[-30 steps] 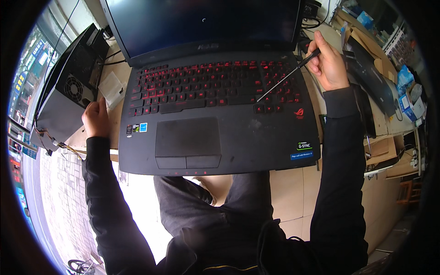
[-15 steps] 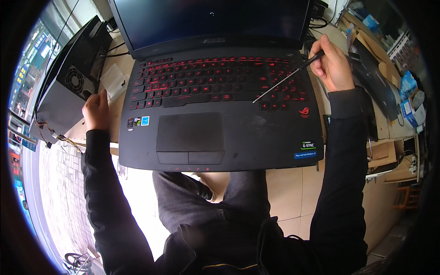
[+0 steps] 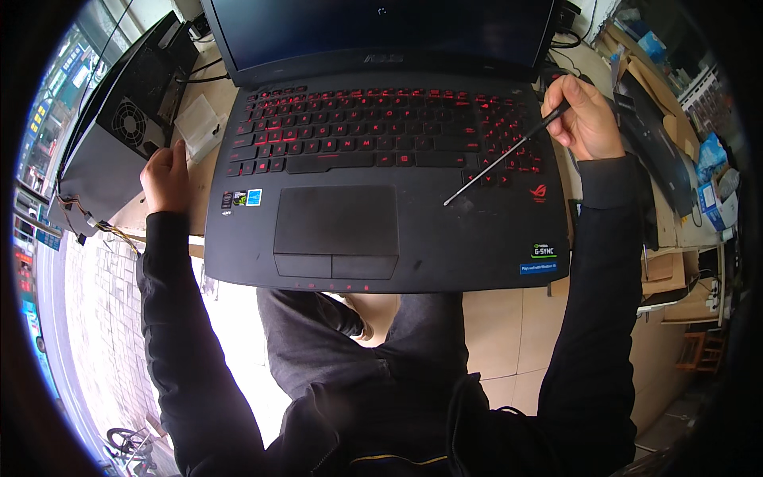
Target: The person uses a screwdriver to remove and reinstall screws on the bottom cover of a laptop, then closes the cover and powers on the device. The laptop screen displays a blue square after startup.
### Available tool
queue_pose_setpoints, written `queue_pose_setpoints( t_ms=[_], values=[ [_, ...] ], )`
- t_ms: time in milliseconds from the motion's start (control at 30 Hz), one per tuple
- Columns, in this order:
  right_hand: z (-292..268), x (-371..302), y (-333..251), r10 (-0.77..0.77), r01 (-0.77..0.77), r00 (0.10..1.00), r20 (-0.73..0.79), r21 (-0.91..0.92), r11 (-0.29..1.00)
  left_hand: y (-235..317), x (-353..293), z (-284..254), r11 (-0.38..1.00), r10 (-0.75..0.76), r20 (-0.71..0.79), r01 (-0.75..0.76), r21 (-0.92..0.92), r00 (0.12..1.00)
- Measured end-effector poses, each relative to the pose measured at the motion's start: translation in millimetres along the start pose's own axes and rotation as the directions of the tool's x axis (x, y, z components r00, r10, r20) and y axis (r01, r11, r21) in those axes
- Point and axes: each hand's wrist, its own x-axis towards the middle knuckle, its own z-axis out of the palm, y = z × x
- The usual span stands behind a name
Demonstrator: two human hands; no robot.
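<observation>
My right hand is closed around the dark handle of a long, thin screwdriver. Its metal shaft slants down to the left, and the tip is over the palm rest, right of the touchpad; whether it touches cannot be told. Beneath it lies a large black open laptop with red-lit keys. On the laptop's dark screen a small loading ring shows. My left hand rests as a loose fist on the table beside the laptop's left edge, with nothing visible in it.
At the left stands a computer power supply with a fan grille and loose wires. A clear plastic bag lies between it and the laptop. Dark panels, cardboard and a blue-white box crowd the right side.
My right hand has lowered slightly, and the screwdriver tip has come down from the keyboard's lower edge onto the palm rest area. The left hand stays a fist. The view has shifted a little.
</observation>
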Motion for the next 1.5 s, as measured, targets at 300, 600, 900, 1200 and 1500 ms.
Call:
queue_pose_setpoints(
  t_ms=[300, 600, 900, 1200, 1500],
  values=[
    [3.0, 0.6, -0.1, -0.016, 0.017, 0.998, -0.067, 0.014, 1.000, -1.2, 0.6, 0.2, 0.999, -0.024, 0.010, 0.024, 0.021, 1.000],
    [4.1, 2.5, -2.0, -0.026, 0.027, 0.995, -0.101, 0.014, 1.000, -7.5, 1.6, 0.4, 0.999, -0.006, 0.018, 0.005, 0.044, 1.000],
    [3.0, 4.0, -2.1, -0.042, 0.048, 0.991, -0.124, 0.042, 0.998, -0.5, 1.4, -0.1, 1.000, -0.022, 0.012, 0.021, 0.011, 1.000],
    [0.8, 4.5, 1.0, -0.052, 0.060, 0.990, -0.133, 0.059, 0.996, -5.1, 1.4, 1.6, 1.000, -0.016, 0.009, 0.016, 0.001, 1.000],
    [1.6, 4.8, -0.4, -0.056, 0.064, 0.986, -0.158, 0.045, 0.997, -4.2, 1.5, 1.2, 1.000, -0.011, 0.005, 0.011, -0.015, 1.000]
  ],
)
